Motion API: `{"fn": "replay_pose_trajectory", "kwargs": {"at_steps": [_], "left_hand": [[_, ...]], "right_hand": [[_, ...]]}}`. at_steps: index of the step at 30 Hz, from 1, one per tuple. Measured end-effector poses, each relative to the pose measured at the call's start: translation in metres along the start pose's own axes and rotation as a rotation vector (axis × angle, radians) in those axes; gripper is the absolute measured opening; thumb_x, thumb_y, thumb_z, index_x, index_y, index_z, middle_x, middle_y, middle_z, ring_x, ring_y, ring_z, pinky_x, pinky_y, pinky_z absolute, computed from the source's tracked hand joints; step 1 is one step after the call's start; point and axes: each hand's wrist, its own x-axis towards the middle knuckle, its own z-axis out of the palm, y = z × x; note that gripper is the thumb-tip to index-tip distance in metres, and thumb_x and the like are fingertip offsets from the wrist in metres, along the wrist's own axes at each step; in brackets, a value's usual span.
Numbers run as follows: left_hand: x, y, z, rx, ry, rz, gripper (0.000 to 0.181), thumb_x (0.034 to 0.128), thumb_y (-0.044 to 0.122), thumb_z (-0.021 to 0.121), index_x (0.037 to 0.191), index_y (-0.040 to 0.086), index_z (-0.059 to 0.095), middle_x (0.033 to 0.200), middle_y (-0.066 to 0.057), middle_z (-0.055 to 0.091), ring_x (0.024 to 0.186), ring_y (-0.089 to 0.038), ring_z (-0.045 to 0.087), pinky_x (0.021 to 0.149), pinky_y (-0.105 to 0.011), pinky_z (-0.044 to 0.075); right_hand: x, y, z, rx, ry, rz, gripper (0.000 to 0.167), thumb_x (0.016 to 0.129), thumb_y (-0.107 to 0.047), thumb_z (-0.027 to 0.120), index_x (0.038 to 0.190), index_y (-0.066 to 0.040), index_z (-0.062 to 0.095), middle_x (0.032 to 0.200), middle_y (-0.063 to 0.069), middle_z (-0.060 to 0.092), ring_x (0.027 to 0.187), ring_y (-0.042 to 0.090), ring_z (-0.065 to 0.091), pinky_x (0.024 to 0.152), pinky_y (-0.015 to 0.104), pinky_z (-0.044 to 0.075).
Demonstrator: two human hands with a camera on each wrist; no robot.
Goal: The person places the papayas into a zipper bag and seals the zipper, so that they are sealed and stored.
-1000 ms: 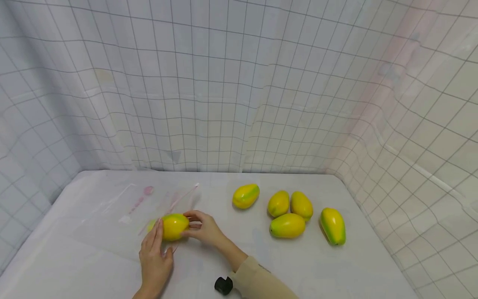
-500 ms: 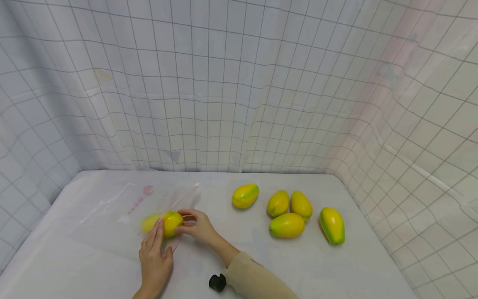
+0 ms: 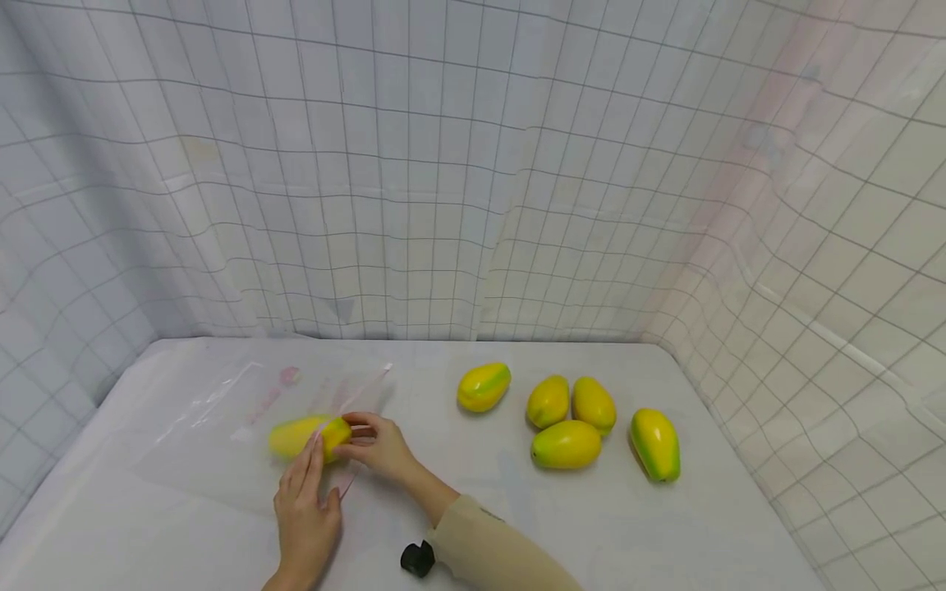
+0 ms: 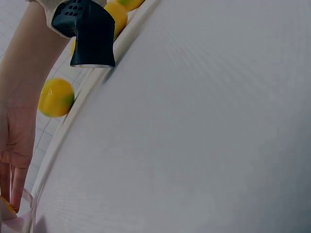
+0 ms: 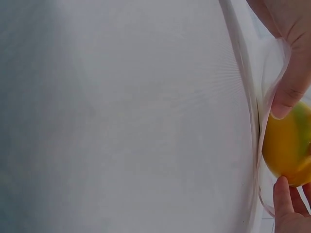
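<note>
The right hand's thumb and fingers are pinching one end of a glossy yellow-green oval fruit; the rest is extending leftward from those fingertips, its long axis running nearly sideways. The left hand is lying just as near: its fingers, straight and close together with the thumb apart, are reaching over the fruit's middle at the mouth of a clear plastic bag with pink print. The bag is spreading to the left of both hands' fingers. Compared with the earlier frame, the fruit is sitting further left, more of it under the film, the right hand following while the left is staying put. Well right of the right fingers, five similar fruits are resting.
</note>
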Motion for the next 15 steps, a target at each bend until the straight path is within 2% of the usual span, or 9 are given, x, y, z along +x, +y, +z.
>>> {"fn": "replay_pose_trajectory", "kwargs": {"at_steps": [5,8,15], "left_hand": [[-0.001,0.0,0.0,0.003,-0.011,-0.013,0.094,0.0458,-0.023,0.065,0.134,0.0,0.043,0.133,-0.018,0.046,0.107,-0.039,0.041,0.072,-0.047,0.03],[-0.001,-0.001,0.0,0.002,-0.011,-0.014,0.094,0.0459,-0.023,0.065,0.134,0.001,0.043,0.133,-0.018,0.046,0.107,-0.039,0.041,0.073,-0.048,0.03],[-0.001,-0.001,0.0,-0.006,-0.02,-0.026,0.095,0.0465,-0.023,0.065,0.135,0.001,0.042,0.133,-0.018,0.045,0.107,-0.04,0.041,0.074,-0.048,0.03]], "right_hand": [[0.0,-0.002,0.001,-0.005,-0.001,0.038,0.044,0.08,-0.009,0.067,0.122,-0.005,0.056,0.122,0.006,0.058,0.1,0.011,0.06,0.078,0.019,0.048],[-0.002,-0.004,-0.001,-0.004,-0.003,0.032,0.044,0.08,-0.008,0.067,0.123,-0.005,0.056,0.123,0.007,0.057,0.101,0.014,0.06,0.078,0.019,0.049],[-0.015,-0.023,-0.022,0.09,0.01,-0.031,0.046,0.08,0.0,0.064,0.123,0.007,0.05,0.122,0.026,0.052,0.108,0.039,0.054,0.087,0.026,0.046]]}}
